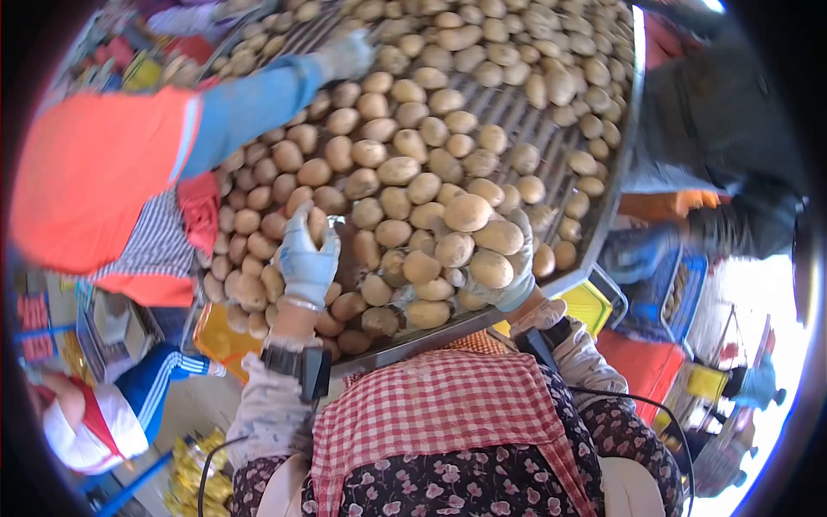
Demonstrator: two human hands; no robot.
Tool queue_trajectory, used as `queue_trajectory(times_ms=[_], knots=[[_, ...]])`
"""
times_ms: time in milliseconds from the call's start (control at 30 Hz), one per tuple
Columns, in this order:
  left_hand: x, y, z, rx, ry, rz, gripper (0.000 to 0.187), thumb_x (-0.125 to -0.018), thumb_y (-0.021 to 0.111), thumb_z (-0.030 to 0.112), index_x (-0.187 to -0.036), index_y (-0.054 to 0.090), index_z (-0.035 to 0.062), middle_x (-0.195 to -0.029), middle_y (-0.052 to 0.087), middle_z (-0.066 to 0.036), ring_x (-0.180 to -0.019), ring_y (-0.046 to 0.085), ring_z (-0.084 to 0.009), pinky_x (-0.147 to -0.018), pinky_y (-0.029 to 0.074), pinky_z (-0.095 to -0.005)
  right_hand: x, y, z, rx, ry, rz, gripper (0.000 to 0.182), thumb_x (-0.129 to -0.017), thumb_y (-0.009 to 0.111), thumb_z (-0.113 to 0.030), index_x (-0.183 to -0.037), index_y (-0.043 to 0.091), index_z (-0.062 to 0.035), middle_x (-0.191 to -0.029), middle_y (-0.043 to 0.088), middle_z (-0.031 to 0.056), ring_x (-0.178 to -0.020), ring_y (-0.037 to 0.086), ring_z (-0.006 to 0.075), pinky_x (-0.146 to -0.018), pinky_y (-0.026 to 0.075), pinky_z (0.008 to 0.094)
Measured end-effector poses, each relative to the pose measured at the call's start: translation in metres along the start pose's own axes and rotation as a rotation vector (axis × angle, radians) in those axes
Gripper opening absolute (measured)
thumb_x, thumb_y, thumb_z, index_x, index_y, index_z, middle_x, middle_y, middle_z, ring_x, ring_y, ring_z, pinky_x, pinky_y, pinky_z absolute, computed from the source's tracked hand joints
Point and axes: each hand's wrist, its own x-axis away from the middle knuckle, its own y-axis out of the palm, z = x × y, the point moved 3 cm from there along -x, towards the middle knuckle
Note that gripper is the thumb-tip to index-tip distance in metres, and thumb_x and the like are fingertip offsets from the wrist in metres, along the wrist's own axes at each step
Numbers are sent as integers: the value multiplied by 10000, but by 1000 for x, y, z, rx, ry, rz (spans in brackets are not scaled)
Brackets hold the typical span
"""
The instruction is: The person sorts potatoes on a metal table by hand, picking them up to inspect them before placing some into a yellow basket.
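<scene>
Potatoes cover a slatted metal sorting table in front of me. My left hand, in a pale blue-white glove, is closed about a potato between thumb and fingers, low over the left part of the heap. My right hand, gloved too, is curled round the outer side of several potatoes bunched together near the front edge. Its fingertips are mostly hidden by them.
A co-worker in an orange vest reaches a gloved hand over the table from the left. Another person in dark clothes stands at the right. The metal rim lies close to my apron. Blue crates and a yellow crate are at the right.
</scene>
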Motion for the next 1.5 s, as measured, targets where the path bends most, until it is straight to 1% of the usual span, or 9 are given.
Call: queue_trajectory(times_ms=[100, 333, 533, 833, 1133, 1233, 1333, 1367, 1500], knots=[[-21, 11, 75, -140, 363, -241, 565, -811, 614, 146, -1358, 493, 80, -1275, 544, -212, -1164, 533, -363, -1009, 442, -424, 18, -25, -14, -203, 63, -129, 704, -917, 450, -599, -1381, 456, -70, -1353, 520, 164, -1151, 561, 345, -905, 493, 530], [-31, 80, 67, -471, 489, -356, 476, -779, 632, 209, -1245, 567, 138, -1078, 583, -215, -980, 569, -413, -861, 473, -497, 97, -51, -60, -201, -185, -160, 861, -840, 536, -658, -1440, 383, -59, -1438, 423, 243, -1201, 520, 451, -767, 540, 549], [-36, 76, 72, -443, 289, -544, 366, -878, 609, 207, -1213, 563, 66, -1147, 632, -216, -1052, 597, -382, -906, 475, -440, 207, -96, -88, -323, -476, -74, 807, -861, 547, -579, -1431, 391, -29, -1451, 423, 214, -1285, 458, 446, -904, 497, 598], [-42, 81, 38, -440, 188, -566, 435, -943, 553, 164, -1325, 480, -31, -1294, 557, -227, -1185, 545, -352, -1015, 427, -402, 302, -186, -81, -453, -1090, 75, 908, -765, 702, -489, -1398, 357, 63, -1404, 416, 249, -1254, 475, 402, -857, 576, 460], [-45, 83, 22, -377, 138, -521, 409, -945, 533, 153, -1300, 487, -44, -1309, 530, -230, -1164, 547, -350, -997, 440, -402, 520, -287, -214, -474, -1899, 632, 818, -852, 463, -688, -1296, 453, 0, -1212, 546, 296, -1108, 572, 436, -903, 537, 547], [-45, 81, 28, -395, 121, -575, 425, -932, 546, 112, -1322, 461, -34, -1313, 531, -211, -1186, 538, -333, -1005, 432, -387, 537, -301, -245, -835, -1923, 888, 708, -871, 458, -682, -1214, 525, -66, -1098, 622, 230, -1032, 603, 437, -912, 521, 569], [-49, 80, 38, -267, 26, -582, 428, -945, 530, 120, -1345, 455, -13, -1350, 512, -200, -1195, 537, -321, -1016, 431, -377, 457, -281, -224, 60, -1549, 494, 344, -913, 563, -432, -1073, 601, -129, -1027, 677, 118, -967, 633, 345, -785, 537, 484], [-51, 91, 40, 72, -6, -621, 444, -959, 512, 124, -1374, 429, -12, -1369, 502, -177, -1214, 521, -284, -1024, 425, -361, 411, -246, -215, 91, -1291, 737, 312, -923, 551, -381, -1100, 600, -130, -1039, 677, 117, -959, 637, 318, -753, 526, 448], [2, 117, 214, 652, -166, -1090, 552, -980, 537, 265, -1420, 376, -27, -1206, 529, -108, -873, 615, -158, -779, 513, -233, 244, -167, -139, 397, -678, 441, 553, -926, 615, -370, -1406, 418, -180, -1343, 513, 52, -1177, 531, 243, -940, 474, 467]])
